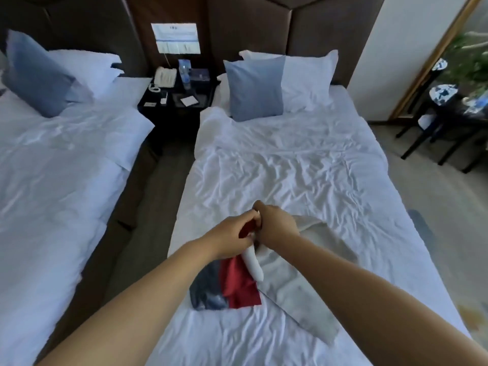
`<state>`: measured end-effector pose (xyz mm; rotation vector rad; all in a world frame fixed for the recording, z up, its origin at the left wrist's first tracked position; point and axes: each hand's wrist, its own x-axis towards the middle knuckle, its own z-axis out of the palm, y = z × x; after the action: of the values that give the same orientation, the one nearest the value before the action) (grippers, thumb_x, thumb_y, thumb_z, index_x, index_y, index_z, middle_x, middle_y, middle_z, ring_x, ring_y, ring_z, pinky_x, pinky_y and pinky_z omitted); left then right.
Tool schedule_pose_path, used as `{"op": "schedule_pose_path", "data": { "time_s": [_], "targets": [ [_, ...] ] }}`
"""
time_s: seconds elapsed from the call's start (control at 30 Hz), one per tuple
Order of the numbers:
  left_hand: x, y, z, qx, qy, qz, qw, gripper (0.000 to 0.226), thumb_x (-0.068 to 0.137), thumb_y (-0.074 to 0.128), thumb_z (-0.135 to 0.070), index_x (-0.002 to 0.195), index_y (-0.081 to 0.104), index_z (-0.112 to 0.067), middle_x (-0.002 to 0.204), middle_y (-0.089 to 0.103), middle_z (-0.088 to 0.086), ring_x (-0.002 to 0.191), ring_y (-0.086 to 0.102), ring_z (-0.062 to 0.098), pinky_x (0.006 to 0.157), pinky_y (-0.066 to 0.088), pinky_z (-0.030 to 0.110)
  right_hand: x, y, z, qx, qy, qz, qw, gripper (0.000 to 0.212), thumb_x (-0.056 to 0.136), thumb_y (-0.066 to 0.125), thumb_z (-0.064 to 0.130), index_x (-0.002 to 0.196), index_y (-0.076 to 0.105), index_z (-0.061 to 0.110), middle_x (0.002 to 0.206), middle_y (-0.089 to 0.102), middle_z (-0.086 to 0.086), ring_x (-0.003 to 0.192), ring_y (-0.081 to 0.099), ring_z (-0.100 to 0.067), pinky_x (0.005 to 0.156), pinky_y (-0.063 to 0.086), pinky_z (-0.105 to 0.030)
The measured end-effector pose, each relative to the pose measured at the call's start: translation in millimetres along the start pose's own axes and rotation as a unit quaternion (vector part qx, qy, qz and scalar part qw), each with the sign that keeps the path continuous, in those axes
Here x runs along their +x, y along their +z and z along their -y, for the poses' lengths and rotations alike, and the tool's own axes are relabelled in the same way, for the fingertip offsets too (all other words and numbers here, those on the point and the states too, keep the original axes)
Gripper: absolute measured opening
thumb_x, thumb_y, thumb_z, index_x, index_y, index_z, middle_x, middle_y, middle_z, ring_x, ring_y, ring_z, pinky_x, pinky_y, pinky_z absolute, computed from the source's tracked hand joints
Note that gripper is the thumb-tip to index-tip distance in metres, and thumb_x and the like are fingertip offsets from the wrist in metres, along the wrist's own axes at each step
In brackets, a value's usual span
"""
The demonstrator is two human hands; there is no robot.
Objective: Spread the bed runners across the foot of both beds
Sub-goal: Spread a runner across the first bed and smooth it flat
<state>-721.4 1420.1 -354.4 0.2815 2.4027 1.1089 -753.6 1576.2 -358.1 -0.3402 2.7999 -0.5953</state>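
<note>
Presently, in the head view:

- Bed runner (239,283): one, bunched and partly folded. Red and dark blue panels are shown face up, and a pale grey underside is turned out to the right. It is laid on the near half of the right bed (303,159), toward the foot, with its upper end raised off the sheet.
- Left hand (232,235): fingers curled, the raised red edge of the runner pinched.
- Right hand (277,225): fingers curled over the same raised end, which is grasped. The two hands are held against each other, and a white rolled fold hangs just beneath them.
- Left bed (52,167): white duvet, no runner seen on it in the part in view.
- Blue cushion (254,88): stood upright against a white pillow (307,77) at the head of the right bed.
- Second blue cushion (34,75): leaned on the pillows of the left bed.
- Nightstand (203,100): dark, set between the beds. A telephone (165,76), a water bottle (184,72) and small cards are carried on it.
- Dark chair (446,120): placed well apart, beside the right wall.
</note>
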Motion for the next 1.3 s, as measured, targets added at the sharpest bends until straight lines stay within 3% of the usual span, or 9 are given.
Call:
{"op": "schedule_pose_path", "data": {
  "time_s": [0.1, 0.2, 0.43, 0.53, 0.7, 0.8, 0.93, 1.07, 1.3],
  "targets": [
    [11, 33, 46, 0.113, 0.044, 0.001, 0.993, 0.054, 0.091, 0.055, -0.014, 0.131, 0.04, -0.047, 0.124, 0.065, -0.013, 0.106, 0.064, 0.011, 0.088, 0.054, 0.035, -10, 57, -18, 0.025, 0.072, 0.033, 0.997, 0.027, 0.082, 0.062, 0.019, 0.108, 0.053, 0.022, 0.094, 0.061, 0.003, 0.082, 0.063, -0.023, 0.06, 0.042, -0.031],
    [19, 78, 90, 0.14, 0.053, 0.042, 0.988, 0.056, 0.095, 0.056, -0.014, 0.138, 0.038, -0.044, 0.129, 0.064, -0.012, 0.107, 0.064, 0.013, 0.084, 0.053, 0.031, -24, 114, -44, 0.023, 0.116, 0.116, 0.986, 0.026, 0.085, 0.061, 0.02, 0.111, 0.06, 0.025, 0.1, 0.068, 0.003, 0.091, 0.067, -0.022, 0.069, 0.054, -0.035],
    [27, 191, 201, 0.119, -0.058, 0.165, 0.977, 0.04, 0.088, 0.062, -0.036, 0.127, 0.053, -0.041, 0.125, 0.062, -0.017, 0.11, 0.061, 0.014, 0.084, 0.047, 0.028, -49, 231, -110, -0.008, 0.156, 0.266, 0.951, 0.042, 0.088, 0.054, 0.026, 0.129, 0.054, 0.034, 0.121, 0.063, 0.003, 0.107, 0.063, -0.024, 0.079, 0.054, -0.035],
    [29, 228, 252, 0.133, -0.071, 0.117, 0.982, 0.044, 0.09, 0.063, -0.04, 0.133, 0.055, -0.038, 0.14, 0.053, -0.015, 0.127, 0.053, 0.015, 0.099, 0.045, 0.032, -37, 271, -130, -0.033, 0.134, 0.311, 0.94, 0.058, 0.088, 0.056, 0.02, 0.143, 0.041, 0.029, 0.133, 0.054, -0.002, 0.118, 0.058, -0.028, 0.081, 0.05, -0.035],
    [49, 248, 308, 0.216, -0.107, -0.069, 0.968, 0.069, 0.087, 0.07, -0.034, 0.151, 0.043, -0.033, 0.163, 0.032, 0.006, 0.151, 0.029, 0.031, 0.113, 0.037, 0.056, -1, 322, -147, -0.039, 0.105, 0.25, 0.962, 0.073, 0.09, 0.054, 0.016, 0.154, 0.024, 0.032, 0.158, 0.028, -0.001, 0.138, 0.038, -0.027, 0.091, 0.051, -0.04],
    [78, 240, 329, 0.236, -0.169, -0.151, 0.945, 0.068, 0.099, 0.052, -0.05, 0.158, 0.02, -0.044, 0.17, 0.012, 0.004, 0.156, 0.014, 0.033, 0.118, 0.019, 0.064, 34, 341, -152, -0.056, 0.057, 0.176, 0.981, 0.078, 0.09, 0.057, 0.013, 0.157, 0.021, 0.031, 0.167, 0.004, -0.004, 0.152, 0.011, -0.027, 0.111, 0.037, -0.042],
    [119, 228, 363, 0.206, -0.259, -0.154, 0.931, 0.058, 0.102, 0.011, -0.061, 0.157, -0.005, -0.052, 0.171, -0.008, -0.005, 0.156, 0.004, 0.034, 0.12, 0.012, 0.068, 92, 360, -157, -0.093, -0.027, 0.066, 0.993, 0.077, 0.088, 0.063, 0.009, 0.155, 0.029, 0.027, 0.168, 0.0, -0.009, 0.155, -0.006, -0.032, 0.125, -0.002, -0.046],
    [163, 223, 390, 0.26, -0.239, -0.18, 0.918, 0.057, 0.104, 0.013, -0.056, 0.157, -0.007, -0.047, 0.171, -0.003, -0.002, 0.156, 0.004, 0.035, 0.118, 0.01, 0.072, 147, 373, -156, -0.117, -0.06, 0.029, 0.991, 0.095, 0.081, 0.067, 0.008, 0.159, 0.018, 0.03, 0.168, -0.012, -0.01, 0.153, -0.015, -0.034, 0.124, -0.007, -0.05],
    [205, 254, 423, 0.333, -0.235, -0.146, 0.901, 0.064, 0.098, 0.012, -0.07, 0.156, -0.005, -0.049, 0.17, -0.013, 0.0, 0.155, -0.001, 0.037, 0.114, 0.015, 0.072, 161, 430, -186, -0.069, -0.016, 0.072, 0.995, 0.084, 0.085, 0.058, 0.031, 0.158, 0.018, 0.035, 0.157, 0.029, -0.006, 0.144, 0.024, -0.031, 0.118, 0.012, -0.05]
  ]
}}
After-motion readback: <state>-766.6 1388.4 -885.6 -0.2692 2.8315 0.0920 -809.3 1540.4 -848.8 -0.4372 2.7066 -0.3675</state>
